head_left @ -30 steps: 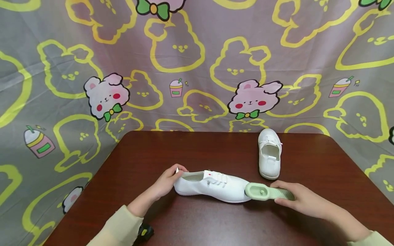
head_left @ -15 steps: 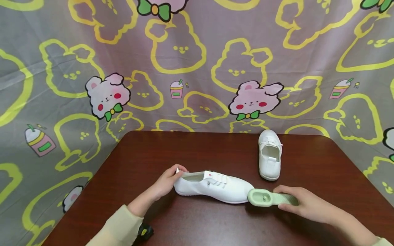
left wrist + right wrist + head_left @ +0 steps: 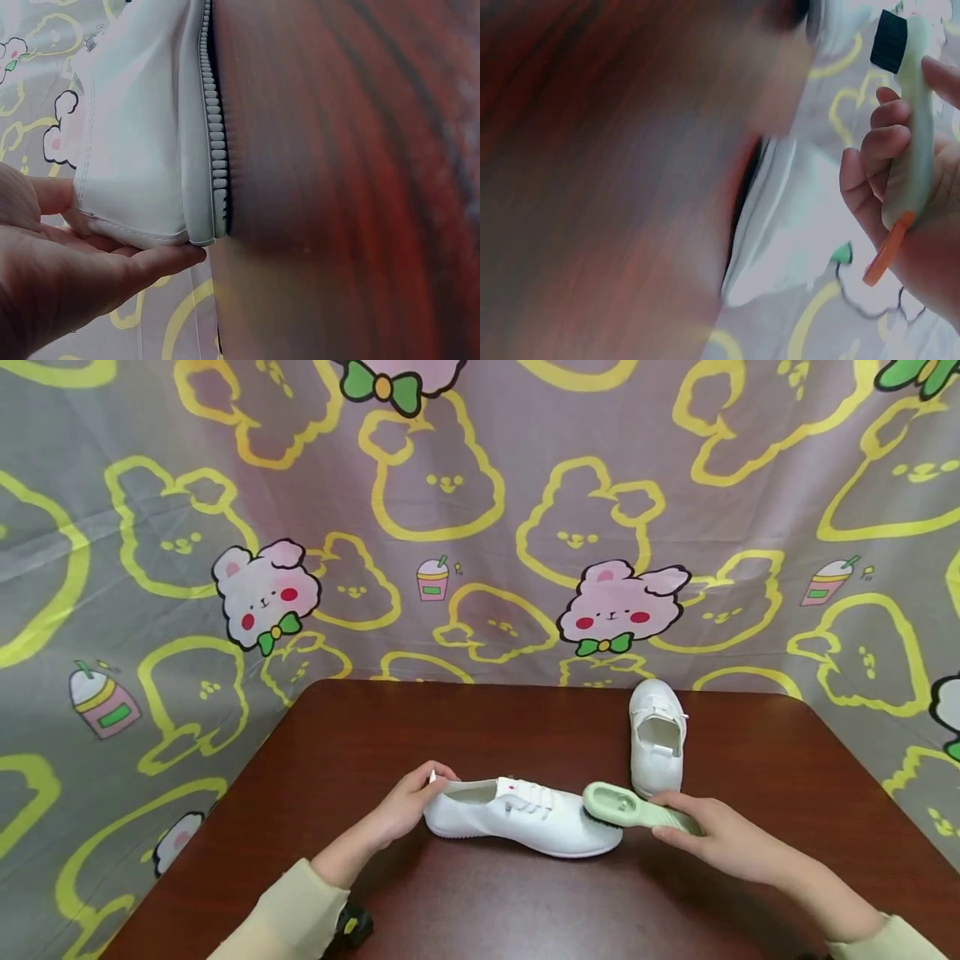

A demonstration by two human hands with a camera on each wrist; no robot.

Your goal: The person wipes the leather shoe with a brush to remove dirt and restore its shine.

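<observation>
Head view, left hand: your left hand [image 3: 408, 802] holds the heel of the white shoe [image 3: 517, 817], fingers curled over the heel rim and thumb behind it.
Head view, shoe: it lies on its sole on the brown table [image 3: 480, 727], between your two hands, heel at your left hand and toe toward your right.
Head view, right hand: your right hand [image 3: 712, 839] grips the handle of the green brush [image 3: 626, 807]; the brush head rests on the toe of the shoe.
Head view, second shoe [image 3: 656, 737]: it stands just beyond your right hand, toe pointing away from you.
Left wrist view: your left hand [image 3: 67, 277] has its thumb under the shoe's heel edge and a finger behind it; the shoe [image 3: 142, 142] and its ribbed sole strip sit against the table [image 3: 345, 187].
Right wrist view: your right hand [image 3: 900, 202] has its fingers wrapped round the pale green brush [image 3: 915, 127]; the dark bristles show at its far end, and the picture is blurred.
</observation>
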